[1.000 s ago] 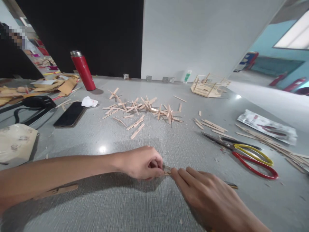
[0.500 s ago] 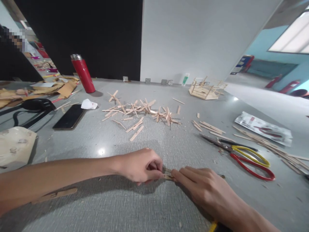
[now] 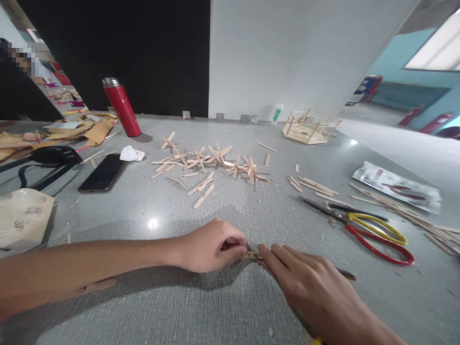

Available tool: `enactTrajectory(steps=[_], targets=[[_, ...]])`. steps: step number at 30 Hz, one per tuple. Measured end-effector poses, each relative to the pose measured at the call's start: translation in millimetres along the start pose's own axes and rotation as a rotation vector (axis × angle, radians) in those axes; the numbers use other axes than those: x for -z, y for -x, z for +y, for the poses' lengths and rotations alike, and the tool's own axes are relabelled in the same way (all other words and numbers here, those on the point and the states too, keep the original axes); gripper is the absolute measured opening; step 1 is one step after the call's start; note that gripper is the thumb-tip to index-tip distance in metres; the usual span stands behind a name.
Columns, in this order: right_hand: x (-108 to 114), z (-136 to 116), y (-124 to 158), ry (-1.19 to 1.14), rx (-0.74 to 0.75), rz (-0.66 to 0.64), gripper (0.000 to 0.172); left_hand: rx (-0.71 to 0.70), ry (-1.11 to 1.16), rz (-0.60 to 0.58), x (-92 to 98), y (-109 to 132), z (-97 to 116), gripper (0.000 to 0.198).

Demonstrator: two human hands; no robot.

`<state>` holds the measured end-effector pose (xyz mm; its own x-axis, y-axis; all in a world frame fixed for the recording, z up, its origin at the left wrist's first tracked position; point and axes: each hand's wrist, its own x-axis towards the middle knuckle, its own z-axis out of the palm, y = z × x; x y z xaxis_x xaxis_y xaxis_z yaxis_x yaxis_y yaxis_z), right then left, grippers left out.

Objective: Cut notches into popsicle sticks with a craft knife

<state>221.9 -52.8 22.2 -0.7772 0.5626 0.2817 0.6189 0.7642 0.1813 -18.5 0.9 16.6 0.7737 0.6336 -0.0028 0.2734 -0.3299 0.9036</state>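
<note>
Near the front middle of the table, my left hand (image 3: 212,247) is closed in a pinch on one end of a small thin wooden piece, which looks like a craft stick (image 3: 254,255). My right hand (image 3: 305,278) lies over the other end, fingers together and bent down on it; the palm side is hidden. From under that hand, on its right, a narrow dark strip (image 3: 347,274) sticks out; its kind cannot be made out. Partly behind my left forearm lies a flat notched stick (image 3: 98,285). A yellow bit (image 3: 316,341) shows below my right wrist.
Ahead lies a heap of broken sticks (image 3: 215,158). To the right are scissors with red and yellow handles (image 3: 381,239), long sticks (image 3: 409,213), a packet (image 3: 397,187) and a wooden frame model (image 3: 307,132). Leftward are a phone (image 3: 102,175) and a red flask (image 3: 122,108).
Both hands have shifted slightly to the right, still meeting at the wooden piece. More of the dark strip sticks out beyond my right hand. The view has moved a little.
</note>
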Motion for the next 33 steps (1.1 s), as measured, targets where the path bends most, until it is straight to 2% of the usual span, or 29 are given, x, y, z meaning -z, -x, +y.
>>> enactTrajectory(steps=[4,11,16,20,26,29,33], targets=[[2.8,-2.6,-2.3,0.052,0.003,0.012,0.038,0.013,0.044,-0.015,0.9,0.6,-2.4,0.027],[9.0,-5.7,-5.6,0.211,0.075,0.008,0.035,0.039,0.104,-0.033,1.4,-0.9,-1.2,0.023],[11.9,-0.7,-6.2,0.289,0.18,0.041,0.038,0.02,0.102,-0.046,2.1,-0.4,-0.5,0.024],[6.3,6.2,-2.9,0.234,0.231,0.074,0.037,0.029,0.116,-0.043,1.3,-0.3,-2.4,0.025],[-0.7,14.6,-3.2,0.005,0.086,-0.051,0.024,0.051,0.028,-0.003,0.4,-1.2,-1.3,0.024],[2.6,13.7,-4.4,0.018,0.079,-0.073,0.026,0.023,-0.023,0.003,1.1,-1.2,-0.3,0.023],[6.5,8.7,-4.8,0.144,0.168,0.012,0.031,-0.002,0.043,-0.038,2.8,-1.2,-1.0,0.025]])
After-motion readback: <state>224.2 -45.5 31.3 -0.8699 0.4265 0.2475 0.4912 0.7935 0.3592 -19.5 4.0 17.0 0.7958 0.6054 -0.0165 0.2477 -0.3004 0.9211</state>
